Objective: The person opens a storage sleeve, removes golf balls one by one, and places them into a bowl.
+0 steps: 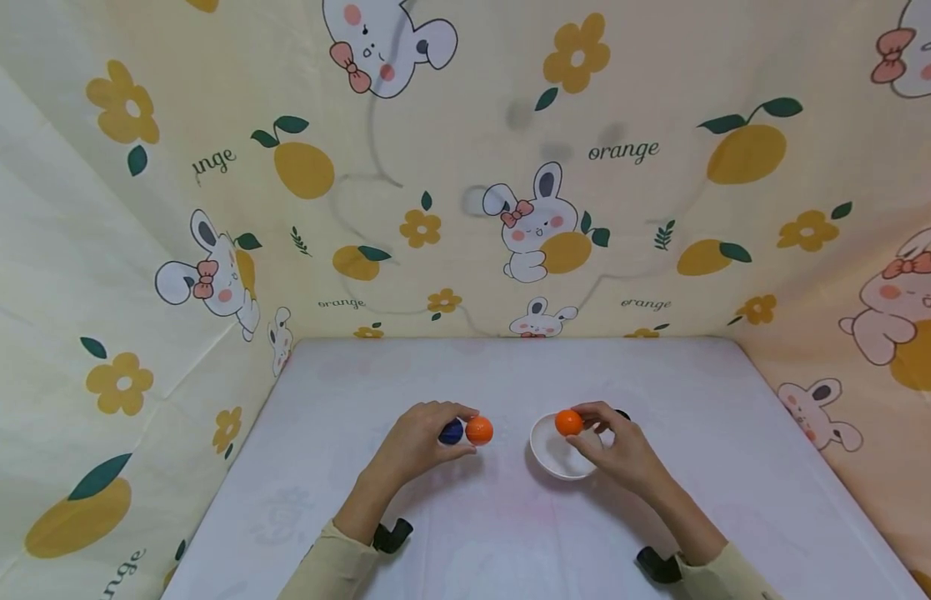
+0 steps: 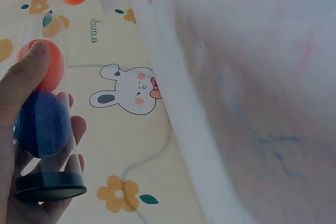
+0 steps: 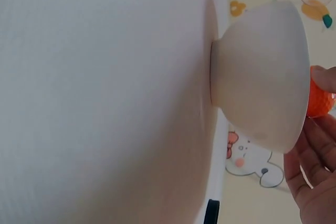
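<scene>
Nearest, at eight o'clock and between four and five from the bowl, two black wrist pieces (image 1: 392,536) are sitting by the cuffs; at nine o'clock the left hand (image 1: 418,443) is gripping a clear tube (image 2: 39,31) lying sideways, its dark base (image 2: 51,186) pointing to nine, a blue ball (image 2: 47,124) and an orange ball (image 2: 52,72) sitting inside; at three o'clock the right hand (image 1: 621,450) is pinching a loose orange ball (image 1: 568,422) above the white bowl (image 3: 260,77); the balls are looking light, firm and apt to roll, so thumb and fingertips across the middle should suit; the tube is seeming thin, stiff and slick, best held round its body; at two o'clock a black piece (image 1: 623,415) is peeping out, mostly hidden; beyond, a printed cloth (image 1: 450,125) is hanging.
</scene>
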The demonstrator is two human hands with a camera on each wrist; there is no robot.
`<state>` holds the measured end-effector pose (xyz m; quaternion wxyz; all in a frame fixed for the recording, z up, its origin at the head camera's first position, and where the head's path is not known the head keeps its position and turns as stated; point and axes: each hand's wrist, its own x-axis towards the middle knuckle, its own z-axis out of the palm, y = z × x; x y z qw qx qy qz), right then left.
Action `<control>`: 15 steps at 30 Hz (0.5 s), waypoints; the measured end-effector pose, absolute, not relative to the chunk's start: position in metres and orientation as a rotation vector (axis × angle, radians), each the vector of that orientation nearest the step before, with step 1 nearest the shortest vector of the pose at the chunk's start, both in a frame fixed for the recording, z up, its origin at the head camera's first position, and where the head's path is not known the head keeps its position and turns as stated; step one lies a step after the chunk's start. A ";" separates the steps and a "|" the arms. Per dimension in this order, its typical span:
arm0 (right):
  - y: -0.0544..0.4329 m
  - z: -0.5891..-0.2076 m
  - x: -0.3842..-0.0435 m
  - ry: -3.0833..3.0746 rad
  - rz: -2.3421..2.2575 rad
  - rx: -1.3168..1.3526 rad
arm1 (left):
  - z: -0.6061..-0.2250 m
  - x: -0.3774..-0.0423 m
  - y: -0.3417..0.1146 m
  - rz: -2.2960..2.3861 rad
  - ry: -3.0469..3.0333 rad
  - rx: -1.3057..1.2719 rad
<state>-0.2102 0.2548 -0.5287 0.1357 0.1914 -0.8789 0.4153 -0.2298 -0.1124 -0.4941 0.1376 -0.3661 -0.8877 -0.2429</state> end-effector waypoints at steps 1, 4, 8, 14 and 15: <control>0.256 -0.529 -0.210 -2.547 1.197 0.548 | -0.494 -0.230 -0.112 -0.706 -2.563 -1.062; 0.259 -0.529 -0.210 -2.570 1.169 0.522 | -0.494 -0.230 -0.113 -0.704 -2.554 -1.069; 0.263 -0.531 -0.209 -2.613 1.139 0.502 | -0.495 -0.230 -0.113 -0.699 -2.561 -1.071; 0.266 -0.535 -0.210 -2.645 1.109 0.527 | -0.496 -0.231 -0.113 -0.706 -2.545 -1.079; 0.266 -0.535 -0.211 -2.643 1.104 0.536 | -0.496 -0.232 -0.113 -0.705 -2.541 -1.079</control>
